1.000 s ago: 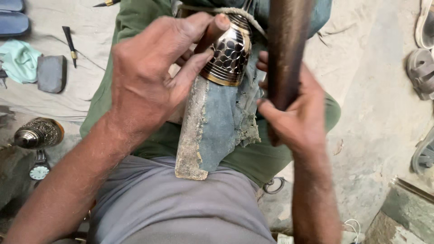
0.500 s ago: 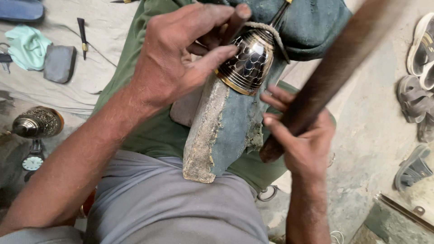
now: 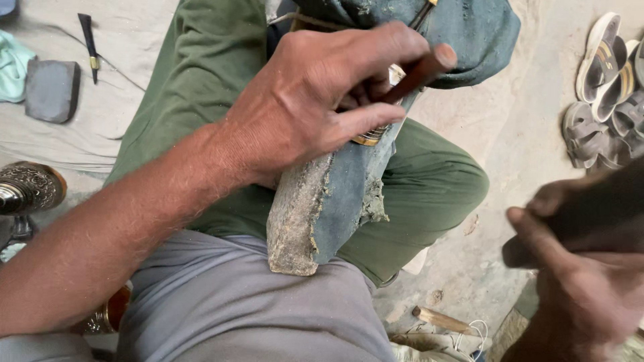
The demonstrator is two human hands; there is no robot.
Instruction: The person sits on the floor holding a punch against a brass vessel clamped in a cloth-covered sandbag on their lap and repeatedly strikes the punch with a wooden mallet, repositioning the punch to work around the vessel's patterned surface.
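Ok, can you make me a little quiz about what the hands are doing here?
1. True or false: the left hand holds a thin brown tool against the metal piece.
2. What does the right hand grip? A) a cup B) a dark stick C) a shoe
3. What lies on the ground at the far right?

Key:
1. True. The fingers pinch the tool over the metal piece, which sits on a denim-wrapped block.
2. B. It is blurred, off to the right, apart from the block.
3. Sandals.
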